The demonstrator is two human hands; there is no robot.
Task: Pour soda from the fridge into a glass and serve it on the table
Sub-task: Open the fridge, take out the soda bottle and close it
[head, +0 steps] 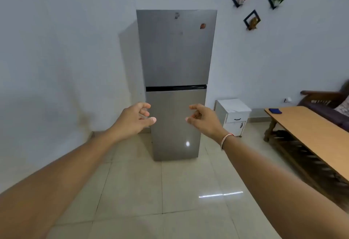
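A tall grey two-door fridge (pixel 175 53) stands against the far wall, both doors closed. My left hand (pixel 135 118) and my right hand (pixel 203 119) are stretched out in front of its lower door, fingers loosely curled and apart, holding nothing. Both hands hang in the air short of the fridge. A long wooden table (pixel 311 135) runs along the right side. No soda bottle or glass is in sight.
A small white cabinet (pixel 233 116) stands right of the fridge. A dark blue object (pixel 275 110) lies on the table's far end. A dark sofa (pixel 332 106) sits behind the table. Framed ornaments (pixel 252 20) hang on the wall. Pale floor tiles (pixel 162 191) stretch toward the fridge.
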